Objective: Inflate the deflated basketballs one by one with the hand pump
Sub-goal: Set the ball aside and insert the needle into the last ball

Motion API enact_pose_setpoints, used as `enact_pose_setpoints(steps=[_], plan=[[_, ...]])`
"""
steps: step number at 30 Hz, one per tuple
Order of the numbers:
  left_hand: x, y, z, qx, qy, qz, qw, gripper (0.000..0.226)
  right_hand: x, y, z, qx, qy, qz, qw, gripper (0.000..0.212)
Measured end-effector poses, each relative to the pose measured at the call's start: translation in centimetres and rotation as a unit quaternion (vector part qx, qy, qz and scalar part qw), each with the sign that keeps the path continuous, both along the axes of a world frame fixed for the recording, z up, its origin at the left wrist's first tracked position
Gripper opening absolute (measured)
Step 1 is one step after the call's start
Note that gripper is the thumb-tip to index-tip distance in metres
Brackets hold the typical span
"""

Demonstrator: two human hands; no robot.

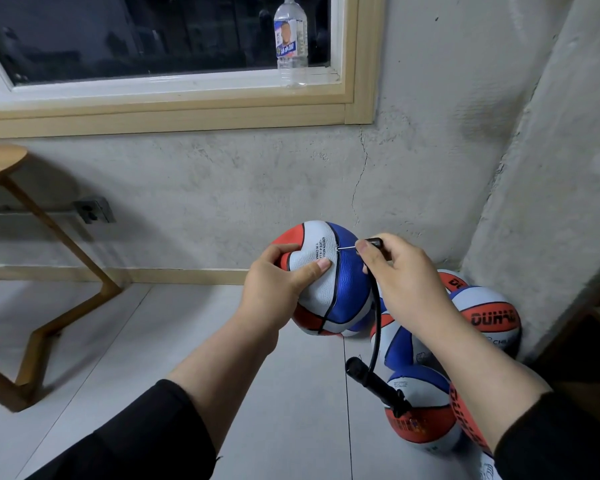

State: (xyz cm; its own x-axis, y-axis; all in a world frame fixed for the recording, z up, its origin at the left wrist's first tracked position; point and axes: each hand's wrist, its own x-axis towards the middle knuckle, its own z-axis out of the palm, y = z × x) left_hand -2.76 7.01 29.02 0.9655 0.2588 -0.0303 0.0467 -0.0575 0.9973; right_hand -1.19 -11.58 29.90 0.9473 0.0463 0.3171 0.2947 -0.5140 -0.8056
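**Needle at the valve**

A left hand (274, 285) grips a dented red, white and blue basketball (329, 282) above the floor, thumb pressed into it. The right hand (406, 275) pinches the hose end (373, 242), its needle (347, 248) touching the ball. The pump (378, 386) hangs below, over three more basketballs (426, 410).

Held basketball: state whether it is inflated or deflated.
Deflated: the held basketball is caved in under the left hand.
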Motion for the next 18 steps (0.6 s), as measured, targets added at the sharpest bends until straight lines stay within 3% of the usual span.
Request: enact_pose_setpoints(steps=[11, 18], plan=[[-0.5, -0.5, 1.0, 0.235, -0.052, 0.037, 0.970, 0.050, -0.2, -0.3, 0.3, -0.041, -0.008, 0.022, 0.999, 0.032], [-1.1, -2.2, 0.4, 0.239, -0.058, 0.070, 0.967, 0.040, -0.2, -0.3, 0.4, -0.060, -0.011, 0.028, 0.998, 0.034]])
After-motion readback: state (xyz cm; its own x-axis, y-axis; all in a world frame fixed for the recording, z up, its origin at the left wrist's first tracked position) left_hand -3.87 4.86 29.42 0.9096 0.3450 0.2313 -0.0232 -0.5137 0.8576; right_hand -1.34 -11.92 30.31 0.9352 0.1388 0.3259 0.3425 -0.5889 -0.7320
